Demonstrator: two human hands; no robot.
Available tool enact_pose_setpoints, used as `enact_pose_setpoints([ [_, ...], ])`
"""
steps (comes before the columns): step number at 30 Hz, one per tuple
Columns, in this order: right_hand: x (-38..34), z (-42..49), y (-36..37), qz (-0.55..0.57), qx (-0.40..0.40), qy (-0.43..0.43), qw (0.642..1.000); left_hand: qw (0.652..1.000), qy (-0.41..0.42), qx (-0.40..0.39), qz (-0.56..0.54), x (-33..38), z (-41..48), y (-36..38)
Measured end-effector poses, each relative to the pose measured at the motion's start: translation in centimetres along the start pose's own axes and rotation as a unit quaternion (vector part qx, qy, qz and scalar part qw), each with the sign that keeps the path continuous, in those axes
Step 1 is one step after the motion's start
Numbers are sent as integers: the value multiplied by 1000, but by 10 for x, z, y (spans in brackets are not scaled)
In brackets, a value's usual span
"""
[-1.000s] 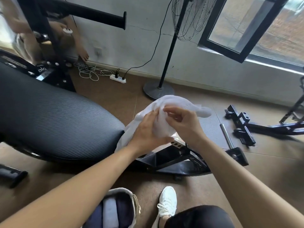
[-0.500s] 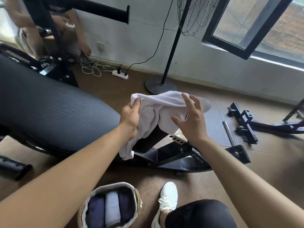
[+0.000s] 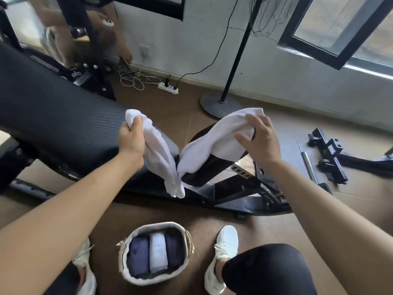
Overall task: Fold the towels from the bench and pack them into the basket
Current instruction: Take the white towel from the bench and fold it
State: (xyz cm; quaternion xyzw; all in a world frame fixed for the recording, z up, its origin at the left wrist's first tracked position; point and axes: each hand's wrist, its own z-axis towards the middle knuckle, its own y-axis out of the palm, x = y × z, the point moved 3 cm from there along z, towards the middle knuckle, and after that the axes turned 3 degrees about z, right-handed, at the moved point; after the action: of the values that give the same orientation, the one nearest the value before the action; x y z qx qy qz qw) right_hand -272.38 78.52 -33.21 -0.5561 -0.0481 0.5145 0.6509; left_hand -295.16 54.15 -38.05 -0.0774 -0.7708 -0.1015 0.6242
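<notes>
Left hand point(image 3: 130, 138): fingers curled tight round one end of the white towel point(image 3: 212, 141). Right hand point(image 3: 258, 141): fingers spread, resting on the other end, which drapes over the bench point(image 3: 53, 124) seat. The towel sags between them. One basket point(image 3: 136, 233) on the floor below holds two navy towels point(image 3: 138, 257) and one pale towel point(image 3: 158, 255), all folded. "alo" label point(image 3: 76, 73) on the black frame, far left.
</notes>
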Motion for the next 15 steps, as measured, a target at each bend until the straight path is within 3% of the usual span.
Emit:
enact_pose_setpoints([
  [7,8,13,-23,7,68,140,988,997,21,-73,18,-3,-23,-19],
  [11,33,12,-32,15,128,286,950,987,17,-156,45,-4,-40,-5],
  [15,52,29,-53,30,181,359,915,980,12,-192,57,-3,-55,10],
])
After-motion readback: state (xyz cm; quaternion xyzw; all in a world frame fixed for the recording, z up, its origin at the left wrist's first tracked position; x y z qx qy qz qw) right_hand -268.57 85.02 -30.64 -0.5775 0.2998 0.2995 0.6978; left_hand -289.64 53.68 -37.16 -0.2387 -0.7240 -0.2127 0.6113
